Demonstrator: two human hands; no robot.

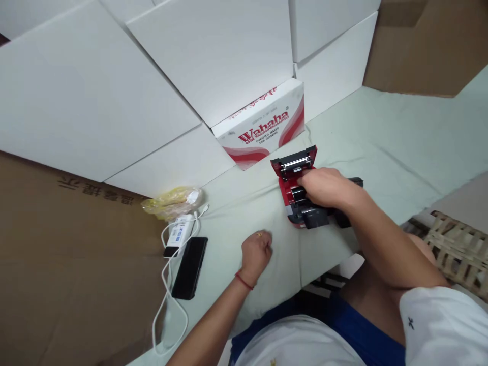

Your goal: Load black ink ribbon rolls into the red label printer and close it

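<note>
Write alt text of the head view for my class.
A person's right hand reaches into an open red-and-black device on a pale table, the left hand curled nearby. A black phone and a yellowish plastic bag lie to the left; a red-and-white Wahaha box stands behind the device, before white boxes.

We see smooth plastic on the red and black device [293,213], its open lid [309,154] carrying a bright, shiny metal bar [295,164] above a glossy black roll [298,193]. Under it we find a matt, faintly creased, cloth-like covering on the counter [236,208], where the phone [189,268] looks slick and dark beside a crinkled, shiny plastic bag [173,201]. Around these we have smooth printed card on the Wahaha box [267,129], matt white boxes [213,56], dull brown cardboard [76,284] and rough slatted wood [453,249].
</note>
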